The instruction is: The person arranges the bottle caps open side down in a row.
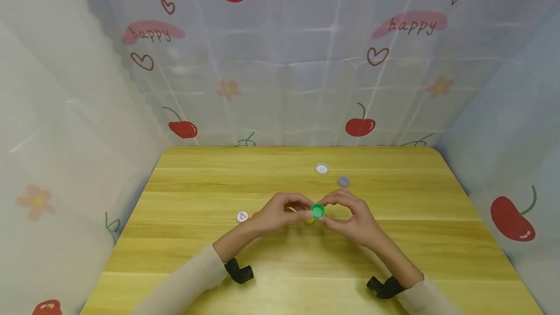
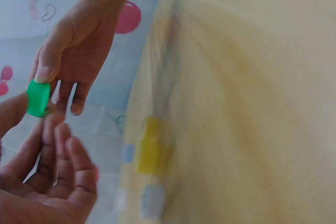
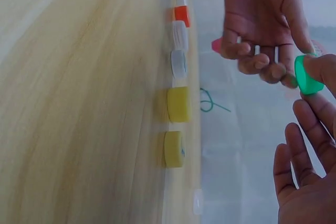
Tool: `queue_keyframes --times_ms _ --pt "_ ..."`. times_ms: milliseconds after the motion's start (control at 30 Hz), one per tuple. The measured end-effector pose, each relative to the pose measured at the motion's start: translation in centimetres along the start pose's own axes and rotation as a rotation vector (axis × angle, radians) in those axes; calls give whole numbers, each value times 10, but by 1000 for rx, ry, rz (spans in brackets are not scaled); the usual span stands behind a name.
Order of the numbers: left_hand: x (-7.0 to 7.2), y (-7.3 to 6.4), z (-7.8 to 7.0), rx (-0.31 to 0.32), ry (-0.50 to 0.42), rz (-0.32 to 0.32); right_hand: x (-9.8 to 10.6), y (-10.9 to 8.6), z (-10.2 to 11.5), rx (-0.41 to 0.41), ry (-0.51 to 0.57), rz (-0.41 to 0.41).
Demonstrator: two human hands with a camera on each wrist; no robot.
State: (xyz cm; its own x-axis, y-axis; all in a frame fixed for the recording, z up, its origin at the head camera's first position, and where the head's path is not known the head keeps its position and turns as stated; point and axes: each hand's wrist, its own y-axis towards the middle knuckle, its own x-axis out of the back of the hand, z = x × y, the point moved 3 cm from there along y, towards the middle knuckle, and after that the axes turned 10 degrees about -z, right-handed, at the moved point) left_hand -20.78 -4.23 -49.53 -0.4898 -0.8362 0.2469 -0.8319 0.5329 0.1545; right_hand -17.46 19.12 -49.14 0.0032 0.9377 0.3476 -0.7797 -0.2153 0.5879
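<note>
Above the table, both hands pinch a small green bottle cap [image 1: 317, 210] between them, its hollow side facing the head camera. My left hand [image 1: 282, 213] holds the left side of the cap with thumb and fingertips. On the opposite side, my right hand [image 1: 355, 215] grips it the same way. In the right wrist view the green cap [image 3: 308, 75] sits between the two thumbs, with the other fingers spread loosely. A yellow cap [image 1: 310, 221] shows just below the green one in the head view, mostly hidden by the hands.
A white cap [image 1: 322, 168] and a greyish-blue cap [image 1: 343, 181] lie farther back on the wooden table [image 1: 183, 242]. To the left are a printed white cap [image 1: 242, 216] and an orange cap [image 1: 255, 214], partly covered. Printed curtains [image 1: 284, 72] enclose the table.
</note>
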Motion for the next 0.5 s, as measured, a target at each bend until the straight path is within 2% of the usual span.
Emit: queue_keyframes --times_ms 100,200,267,500 --pt "-1 2 7 183 -170 54 0 1 0 34 10 6" --pt "-1 3 10 270 -235 73 -1 2 0 53 10 26" --pt "-1 4 11 290 -245 74 -1 2 0 42 11 41" --pt "-2 2 5 265 -230 88 -1 1 0 18 -7 72"
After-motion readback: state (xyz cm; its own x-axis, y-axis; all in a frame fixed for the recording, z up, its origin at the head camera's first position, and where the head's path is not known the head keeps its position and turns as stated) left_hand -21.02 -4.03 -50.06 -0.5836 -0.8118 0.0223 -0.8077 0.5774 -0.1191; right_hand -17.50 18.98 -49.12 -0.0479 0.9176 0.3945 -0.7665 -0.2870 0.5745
